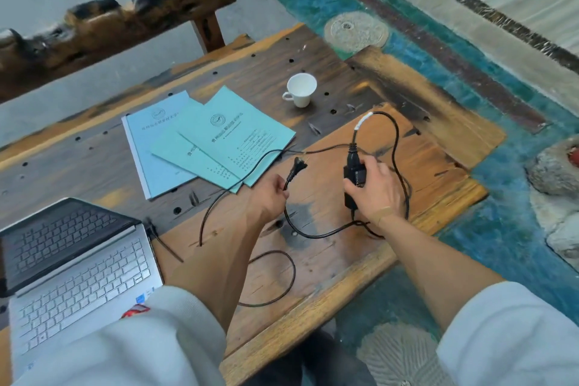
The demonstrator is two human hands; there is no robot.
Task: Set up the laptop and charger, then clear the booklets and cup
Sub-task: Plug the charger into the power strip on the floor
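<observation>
The open laptop [75, 263] is set nearest — beyond it, the plug [294, 170] is pinched in the left hand [271, 197], the charger brick [354, 180] clamped in the right hand [374, 189]; booklets [206, 141] and cup [300, 90] lie farther off.

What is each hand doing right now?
Left hand: closed on the plug cable.
Right hand: closed on the charger.

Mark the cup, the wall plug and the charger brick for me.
cup [301, 89]: head view, on its white bowl.
wall plug [295, 167]: head view, on its black body.
charger brick [355, 174]: head view, on its black top face.
</observation>
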